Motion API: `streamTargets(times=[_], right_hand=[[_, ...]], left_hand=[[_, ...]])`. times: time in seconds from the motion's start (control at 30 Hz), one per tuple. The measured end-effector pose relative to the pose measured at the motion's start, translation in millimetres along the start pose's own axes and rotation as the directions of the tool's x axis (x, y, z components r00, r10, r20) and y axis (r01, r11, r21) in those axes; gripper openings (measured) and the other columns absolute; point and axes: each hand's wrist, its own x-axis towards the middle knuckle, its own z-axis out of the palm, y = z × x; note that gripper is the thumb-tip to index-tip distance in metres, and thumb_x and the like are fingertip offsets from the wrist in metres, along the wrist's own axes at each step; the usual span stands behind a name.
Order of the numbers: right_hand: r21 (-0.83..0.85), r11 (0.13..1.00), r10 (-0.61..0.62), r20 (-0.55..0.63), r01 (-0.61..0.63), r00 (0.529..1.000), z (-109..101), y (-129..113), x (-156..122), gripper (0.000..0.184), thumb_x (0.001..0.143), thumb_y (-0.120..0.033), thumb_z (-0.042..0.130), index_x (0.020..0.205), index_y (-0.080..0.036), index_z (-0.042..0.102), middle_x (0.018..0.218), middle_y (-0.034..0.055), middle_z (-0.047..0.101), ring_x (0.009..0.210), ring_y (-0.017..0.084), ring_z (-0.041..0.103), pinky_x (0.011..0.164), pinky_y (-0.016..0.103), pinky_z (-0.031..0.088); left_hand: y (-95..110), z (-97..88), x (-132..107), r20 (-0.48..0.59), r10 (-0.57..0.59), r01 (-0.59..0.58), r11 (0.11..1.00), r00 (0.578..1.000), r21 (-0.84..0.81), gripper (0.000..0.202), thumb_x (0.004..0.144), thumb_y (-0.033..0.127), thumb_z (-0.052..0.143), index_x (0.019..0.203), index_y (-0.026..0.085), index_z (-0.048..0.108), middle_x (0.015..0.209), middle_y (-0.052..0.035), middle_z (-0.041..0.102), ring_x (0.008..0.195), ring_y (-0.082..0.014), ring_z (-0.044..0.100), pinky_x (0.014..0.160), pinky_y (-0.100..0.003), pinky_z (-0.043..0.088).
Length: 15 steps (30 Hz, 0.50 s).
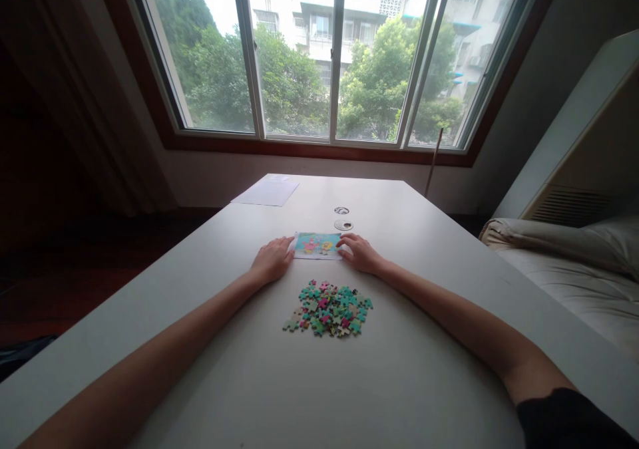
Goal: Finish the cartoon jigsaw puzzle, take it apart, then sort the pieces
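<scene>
A small picture card (318, 245) printed with pink and yellow cartoon figures on blue lies on the white table, between my hands. My left hand (273, 259) rests palm down at the card's left edge, its fingers stretched out against it. At the right edge, the fingers of my right hand (360, 253) are slightly bent and spread, with the tips touching the card. Nearer to me, a loose heap of jigsaw puzzle pieces (332, 309) in green, teal, pink and beige sits on the tabletop, apart from both hands.
Beyond the card, two round items (343, 225) lie in the white table (299, 389). A sheet of paper (267, 191) is at the far left corner. A window (332, 63) stands behind the table, and a cushioned seat (564, 263) is on the right.
</scene>
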Motion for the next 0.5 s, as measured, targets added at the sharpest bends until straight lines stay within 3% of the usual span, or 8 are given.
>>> streamTargets(times=[0.1, 0.17, 0.27, 0.37, 0.5], right_hand=[[0.068, 0.990, -0.128, 0.025, 0.126, 0.991, -16, -8, -11, 0.021, 0.086, -0.024, 0.042, 0.101, -0.020, 0.056, 0.111, 0.0094, 0.053, 0.104, 0.020, 0.048, 0.089, 0.037, 0.037], [0.156, 0.955, -0.264, 0.072, 0.251, 0.962, -30, -15, -24, 0.023, 0.088, -0.025, 0.038, 0.103, -0.020, 0.055, 0.108, 0.0094, 0.053, 0.103, 0.018, 0.048, 0.089, 0.035, 0.038], [0.232, 0.917, -0.368, 0.183, 0.323, 0.912, -52, -24, -45, 0.028, 0.085, -0.031, 0.046, 0.109, -0.020, 0.054, 0.105, 0.0099, 0.054, 0.100, 0.018, 0.049, 0.087, 0.033, 0.040], [0.269, 0.911, -0.377, 0.236, 0.312, 0.896, -63, -26, -62, 0.038, 0.077, -0.037, 0.056, 0.111, -0.020, 0.054, 0.101, 0.0101, 0.055, 0.096, 0.019, 0.051, 0.084, 0.032, 0.041], [0.282, 0.924, -0.324, 0.225, 0.257, 0.919, -54, -19, -75, 0.034, 0.074, -0.037, 0.059, 0.104, -0.020, 0.058, 0.091, 0.0084, 0.057, 0.087, 0.017, 0.052, 0.077, 0.029, 0.043]], left_hand=[[1, -8.3, -6, 0.039, 0.061, -0.060, 0.998, 0.997, -0.014, 0.048, 0.088, 0.040, 0.025, 0.127, 0.016, 0.038, 0.134, -0.0138, 0.037, 0.122, -0.0270, 0.034, 0.096, -0.044, 0.030], [3, -16.2, -16, 0.067, 0.135, -0.133, 0.991, 0.989, -0.031, 0.048, 0.088, 0.044, 0.026, 0.127, 0.019, 0.040, 0.138, -0.0113, 0.032, 0.126, -0.0270, 0.028, 0.099, -0.045, 0.026], [10, -27.9, -40, 0.115, 0.368, -0.349, 0.924, 0.923, -0.155, 0.047, 0.089, 0.046, 0.025, 0.129, 0.025, 0.035, 0.141, -0.0065, 0.027, 0.129, -0.0252, 0.020, 0.102, -0.045, 0.021], [21, -33.8, -64, 0.160, 0.508, -0.457, 0.847, 0.846, -0.273, 0.053, 0.086, 0.049, 0.032, 0.134, 0.028, 0.024, 0.143, -0.0056, 0.022, 0.130, -0.0262, 0.019, 0.104, -0.045, 0.018], [41, -32.0, -76, 0.156, 0.556, -0.482, 0.805, 0.816, -0.346, 0.058, 0.085, 0.049, 0.035, 0.136, 0.025, 0.020, 0.141, -0.0077, 0.026, 0.128, -0.0264, 0.023, 0.104, -0.045, 0.020]])
